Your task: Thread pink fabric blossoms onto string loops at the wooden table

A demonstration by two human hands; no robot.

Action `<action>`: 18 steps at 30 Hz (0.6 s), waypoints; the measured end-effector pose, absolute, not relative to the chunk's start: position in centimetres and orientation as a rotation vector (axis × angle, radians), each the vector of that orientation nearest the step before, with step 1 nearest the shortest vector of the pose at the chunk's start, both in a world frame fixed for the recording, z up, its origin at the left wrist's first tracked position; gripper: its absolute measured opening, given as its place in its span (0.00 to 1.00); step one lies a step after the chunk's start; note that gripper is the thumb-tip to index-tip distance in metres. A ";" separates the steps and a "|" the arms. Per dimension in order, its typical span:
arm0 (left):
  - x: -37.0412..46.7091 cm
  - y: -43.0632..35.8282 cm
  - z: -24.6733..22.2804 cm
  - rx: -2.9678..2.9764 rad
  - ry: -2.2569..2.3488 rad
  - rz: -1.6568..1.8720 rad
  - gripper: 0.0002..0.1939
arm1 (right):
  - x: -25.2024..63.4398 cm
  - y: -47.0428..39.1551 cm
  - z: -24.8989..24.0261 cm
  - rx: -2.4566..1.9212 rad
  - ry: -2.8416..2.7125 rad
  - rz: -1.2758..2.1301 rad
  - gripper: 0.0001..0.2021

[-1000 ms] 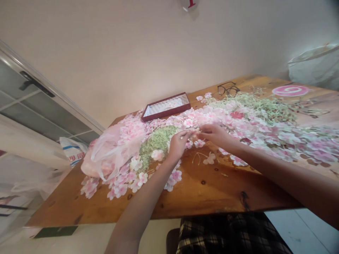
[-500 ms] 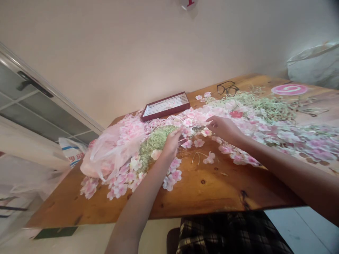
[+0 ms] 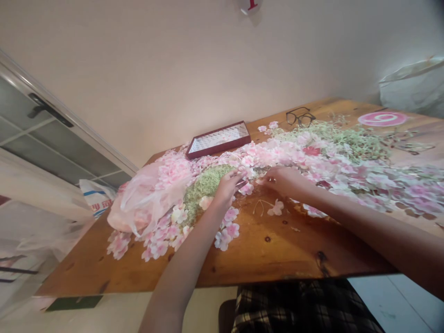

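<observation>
My left hand is over the table's middle, its thumb and fingers drawn together at the near edge of the pink blossoms; what is between them is too small to make out. My right hand lies just right of it, fingertips bent together low over the petals, with their hold unclear. Pink and white artificial blossoms spread behind both hands. Left of my left hand is a mound of green filler. A loose pink flower with thin stems rests on the wood in front of my right hand.
A dark red shallow box stands by the wall. Black glasses, green stems and a pink round mat are at the back right. A translucent bag of blossoms sits on the left of the wooden table.
My right hand has moved left and down, closer to my left hand, and its fingers have come together. My left hand stays almost in place. The view has shifted slightly.
</observation>
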State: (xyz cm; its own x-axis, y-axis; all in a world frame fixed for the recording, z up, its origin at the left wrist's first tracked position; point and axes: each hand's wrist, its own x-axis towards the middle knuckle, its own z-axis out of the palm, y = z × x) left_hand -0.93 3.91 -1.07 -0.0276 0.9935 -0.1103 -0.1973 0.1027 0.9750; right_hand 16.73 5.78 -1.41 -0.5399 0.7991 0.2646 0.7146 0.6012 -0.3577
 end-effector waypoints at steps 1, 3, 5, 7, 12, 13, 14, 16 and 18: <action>-0.9 3.9 -1.0 0.985 1.150 1.237 0.08 | 16.8 5.9 -1.2 -1.261 -2.337 0.412 0.12; -0.9 3.8 -0.6 1.011 1.159 1.212 0.09 | 17.1 6.1 -0.7 -1.325 -2.159 0.701 0.13; -0.9 3.6 -0.2 1.052 1.148 1.173 0.09 | 17.3 6.3 -0.4 -1.320 -2.004 0.973 0.13; -0.9 3.5 0.2 1.130 1.118 1.140 0.09 | 17.5 6.5 -0.4 -1.267 -1.886 1.181 0.13; -0.7 3.2 0.2 1.353 1.136 1.008 0.11 | 17.2 6.5 -0.8 -1.099 -1.852 1.343 0.13; -0.6 3.2 0.0 1.384 1.148 1.001 0.11 | 17.1 6.4 -0.8 -1.094 -1.859 1.339 0.12; -0.6 3.2 -0.1 1.410 1.159 1.016 0.12 | 17.1 6.3 -0.7 -1.103 -1.868 1.327 0.12; -0.6 3.3 -0.4 1.436 1.182 1.082 0.14 | 17.0 6.1 -0.4 -1.121 -1.852 1.315 0.13; -0.7 3.4 -0.4 1.442 1.212 1.133 0.17 | 16.8 5.7 -0.1 -1.122 -1.813 1.310 0.15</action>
State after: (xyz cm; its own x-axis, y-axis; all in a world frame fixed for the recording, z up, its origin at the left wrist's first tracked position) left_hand -0.66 3.40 -0.39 0.0959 0.9913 0.0902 0.1571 -0.1046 0.9820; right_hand 16.84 5.71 -0.06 -0.4402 0.8978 0.0090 0.2737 0.1437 -0.9510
